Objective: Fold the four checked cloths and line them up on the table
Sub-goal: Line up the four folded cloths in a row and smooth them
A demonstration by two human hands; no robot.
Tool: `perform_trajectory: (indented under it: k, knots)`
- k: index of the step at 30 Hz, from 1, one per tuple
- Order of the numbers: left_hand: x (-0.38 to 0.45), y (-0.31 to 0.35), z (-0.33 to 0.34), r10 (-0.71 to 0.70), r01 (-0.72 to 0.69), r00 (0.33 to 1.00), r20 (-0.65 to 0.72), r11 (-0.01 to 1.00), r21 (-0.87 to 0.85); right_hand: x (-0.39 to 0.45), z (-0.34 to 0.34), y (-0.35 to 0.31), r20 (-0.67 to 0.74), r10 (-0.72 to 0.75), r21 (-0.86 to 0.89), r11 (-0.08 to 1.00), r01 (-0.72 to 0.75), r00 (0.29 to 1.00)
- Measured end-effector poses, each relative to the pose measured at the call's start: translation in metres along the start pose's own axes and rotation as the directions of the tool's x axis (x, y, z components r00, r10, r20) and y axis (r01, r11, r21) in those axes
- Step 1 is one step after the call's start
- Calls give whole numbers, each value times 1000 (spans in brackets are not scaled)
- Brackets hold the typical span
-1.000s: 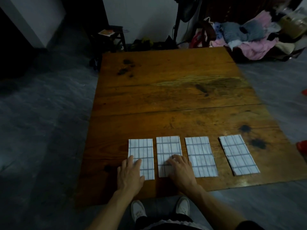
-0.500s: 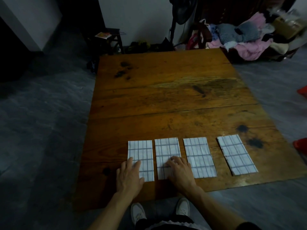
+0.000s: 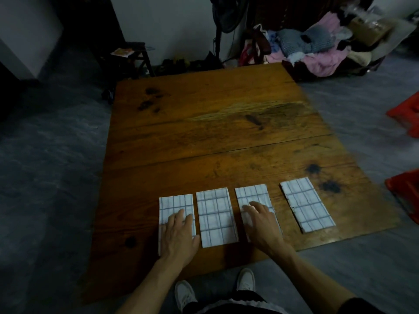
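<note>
**Operator:** Where are the cloths?

**Checker:** You have four folded white cloths with a blue check in a row near the front edge of the brown wooden plank table (image 3: 204, 123). From your left: the first cloth (image 3: 174, 203), the second cloth (image 3: 216, 217), the third cloth (image 3: 252, 194) and the fourth cloth (image 3: 306, 203). The first three lie just beside one another with narrow gaps. The fourth sits apart from the third, turned slightly askew.

**Operator:** And my hands?

**Checker:** Your left hand (image 3: 179, 236) rests flat on the near half of the first cloth, fingers straight and close together. Your right hand (image 3: 264, 225) rests flat on the third cloth, fingers extended and slightly spread. Neither hand grips anything. The second and fourth cloths lie untouched.

**Operator:** Anything else?

**Checker:** A heap of pink and grey clothing (image 3: 317, 51) lies on the floor beyond the far right corner of the table.
</note>
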State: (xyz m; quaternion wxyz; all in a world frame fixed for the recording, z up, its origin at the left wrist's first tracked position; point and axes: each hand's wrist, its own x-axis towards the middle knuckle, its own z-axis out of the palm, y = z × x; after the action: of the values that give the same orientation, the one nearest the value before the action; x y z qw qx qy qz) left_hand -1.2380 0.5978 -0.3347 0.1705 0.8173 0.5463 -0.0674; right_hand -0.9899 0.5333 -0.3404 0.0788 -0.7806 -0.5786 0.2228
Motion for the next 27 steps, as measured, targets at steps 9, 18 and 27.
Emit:
perform_trajectory:
  k: [9, 18, 27]
  knots:
    - [18, 53, 2, 38, -38, 999, 18, 999, 19, -7, -17, 46, 21, 5, 31, 1000, -5, 1000]
    - [20, 91, 3, 46, -47, 998, 33, 999, 18, 0, -27, 72, 71, -91, -10, 996, 92, 993]
    - [28, 98, 6, 76, -76, 996, 48, 997, 11, 0, -27, 67, 169, -160, -117, 976, 181, 972]
